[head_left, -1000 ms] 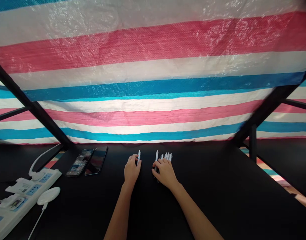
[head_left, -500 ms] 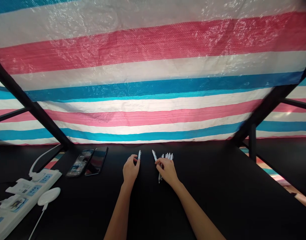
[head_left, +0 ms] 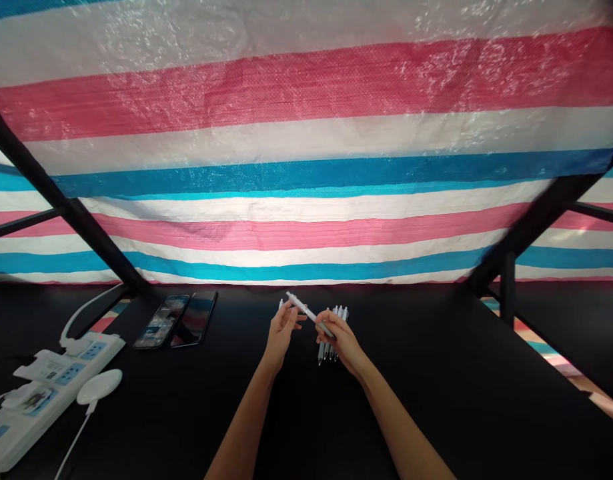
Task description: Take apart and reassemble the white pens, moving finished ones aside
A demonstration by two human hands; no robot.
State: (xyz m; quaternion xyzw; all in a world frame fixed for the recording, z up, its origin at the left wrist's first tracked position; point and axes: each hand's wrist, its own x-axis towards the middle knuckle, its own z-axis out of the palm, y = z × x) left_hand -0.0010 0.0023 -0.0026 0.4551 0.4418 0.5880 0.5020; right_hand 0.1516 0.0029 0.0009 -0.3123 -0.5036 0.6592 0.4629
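Observation:
My right hand (head_left: 340,337) is closed around a white click pen (head_left: 306,311), which slants up and left out of the fingers. Close to that pen's upper end is my left hand (head_left: 281,337), its fingers apart; whether they touch the pen I cannot tell. The tip of another white pen (head_left: 281,303) shows just beyond the left fingers, the rest hidden by the hand. Several white and grey pens (head_left: 343,313) lie side by side on the black table (head_left: 306,413), partly covered by my right hand.
Two phones (head_left: 162,322) (head_left: 195,320) lie left of my hands. Nearer the left edge are a white power strip (head_left: 51,400) with plugs and a round white charging pad (head_left: 100,387) on a cable. Black frame bars (head_left: 96,233) (head_left: 531,227) and a striped tarp (head_left: 306,233) stand behind.
My right hand has lifted a pen off the table and tilted it toward the left hand. My left hand has moved right, away from the pen beside it.

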